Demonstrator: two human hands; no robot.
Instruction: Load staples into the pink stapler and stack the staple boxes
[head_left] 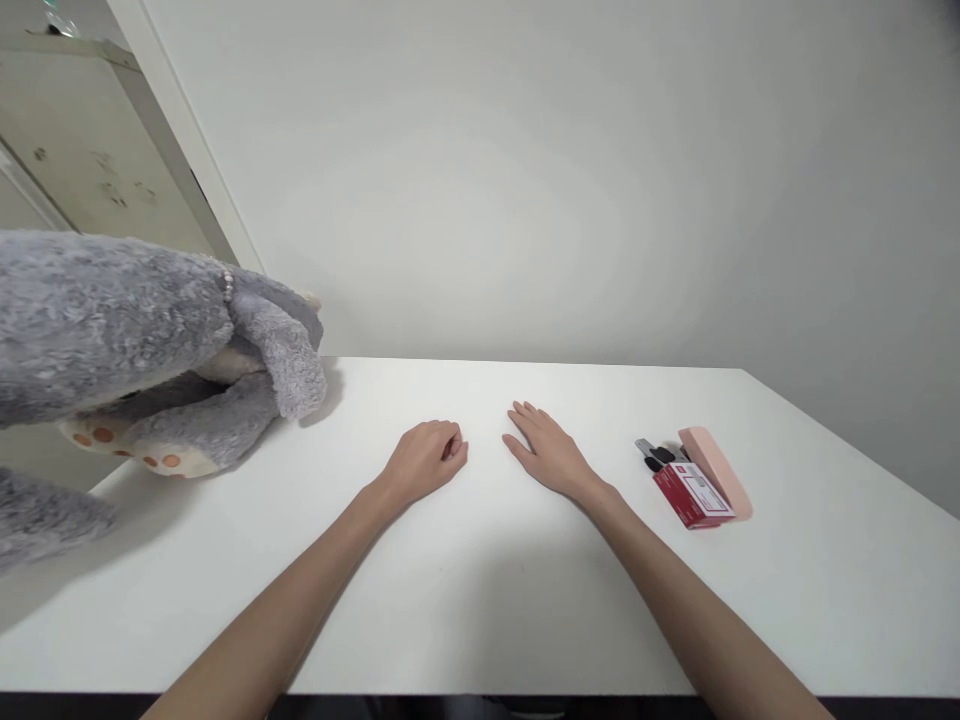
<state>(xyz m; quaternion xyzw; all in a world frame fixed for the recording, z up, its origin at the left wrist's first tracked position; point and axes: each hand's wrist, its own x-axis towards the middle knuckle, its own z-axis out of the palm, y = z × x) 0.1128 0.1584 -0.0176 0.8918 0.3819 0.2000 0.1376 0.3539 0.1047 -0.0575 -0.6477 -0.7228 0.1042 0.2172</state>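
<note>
My left hand (424, 462) rests on the white table (480, 600) near its middle, fingers curled loosely into a fist with nothing seen in them. My right hand (547, 450) lies flat on the table just to the right of it, palm down, fingers stretched out and together, holding nothing. A small red box (691, 494) lies to the right of my right hand, beside a pink oblong case (716, 470), with a dark grey metal item (656, 453) sticking out at their far end.
A large grey plush toy (150, 350) with cream paws lies on the table's left end, partly overhanging it. A plain white wall stands behind the table. A door frame (187, 150) shows at the upper left.
</note>
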